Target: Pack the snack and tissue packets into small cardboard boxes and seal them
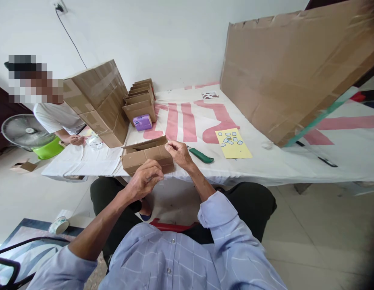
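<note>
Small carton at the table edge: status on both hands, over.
Right hand pinches small carton at its top right corner. Left hand pinched shut against its front. Green-handled cutter lies clear to the right, untouched.

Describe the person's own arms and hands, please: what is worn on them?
Both arms wear long sleeves of a light blue shirt with a faint white check. The left sleeve and the right sleeve are pushed up, leaving the forearms bare. The left hand and the right hand wear no gloves.
</note>
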`<state>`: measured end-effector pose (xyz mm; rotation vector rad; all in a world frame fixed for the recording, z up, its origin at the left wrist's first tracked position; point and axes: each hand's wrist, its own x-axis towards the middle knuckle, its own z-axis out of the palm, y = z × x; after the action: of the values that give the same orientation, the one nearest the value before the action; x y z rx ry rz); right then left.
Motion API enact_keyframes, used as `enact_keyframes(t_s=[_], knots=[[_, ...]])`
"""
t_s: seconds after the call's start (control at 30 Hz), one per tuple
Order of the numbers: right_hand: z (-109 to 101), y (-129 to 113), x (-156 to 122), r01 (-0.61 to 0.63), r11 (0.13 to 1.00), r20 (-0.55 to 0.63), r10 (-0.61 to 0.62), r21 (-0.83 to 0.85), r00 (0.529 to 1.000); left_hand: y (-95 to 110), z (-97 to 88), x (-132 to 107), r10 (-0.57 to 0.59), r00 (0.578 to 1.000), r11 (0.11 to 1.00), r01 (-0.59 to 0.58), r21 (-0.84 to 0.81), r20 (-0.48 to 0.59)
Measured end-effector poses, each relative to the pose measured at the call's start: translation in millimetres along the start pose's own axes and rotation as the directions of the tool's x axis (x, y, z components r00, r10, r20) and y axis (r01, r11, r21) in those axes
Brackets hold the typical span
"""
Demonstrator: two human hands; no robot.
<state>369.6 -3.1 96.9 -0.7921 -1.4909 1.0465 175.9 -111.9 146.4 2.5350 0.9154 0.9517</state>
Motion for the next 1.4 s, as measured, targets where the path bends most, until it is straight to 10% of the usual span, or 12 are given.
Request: enact_keyframes(t_s=[0.2,0.37,0.5,0.77,1.13,1.4], knots=[[-7.6,-5.7,-4.2,-0.013,1.000,0.040,0.012,0.010,0.999,-9.0,-42.0,-30.1,-0.241,0.929,0.963,0.194,-0.188,-0.279],[-10.9,-5.5,-6.0,-0.007,1.000,0.033,0.008,-0.025,0.999,-34.0,-75.6,-78.8,-0.501,0.656,0.858,0.292,-0.423,-0.564],[-13.4,-3.0,-5.0,-0.007,0.998,0.033,0.009,-0.060,0.999,-49.0,-79.2,-117.7,-0.679,0.496,0.718,0.298,-0.628,-0.541],[-15.4,-24.2,3.0,0.096,0.966,0.097,-0.075,-0.242,0.992,-60.3,-65.9,-128.6,-0.673,0.550,0.722,0.347,-0.598,-0.494],[-12.3,-55.0,-10.6,0.324,0.867,0.394,-0.166,-0.378,0.904,-62.2,-81.9,-95.0,-0.698,0.543,0.620,0.134,-0.773,-0.466],[9.3,-78.5,-7.6,0.320,0.877,0.260,-0.235,-0.358,0.937,-48.6,-66.6,-40.1,-0.640,0.641,0.616,0.099,-0.782,-0.423]])
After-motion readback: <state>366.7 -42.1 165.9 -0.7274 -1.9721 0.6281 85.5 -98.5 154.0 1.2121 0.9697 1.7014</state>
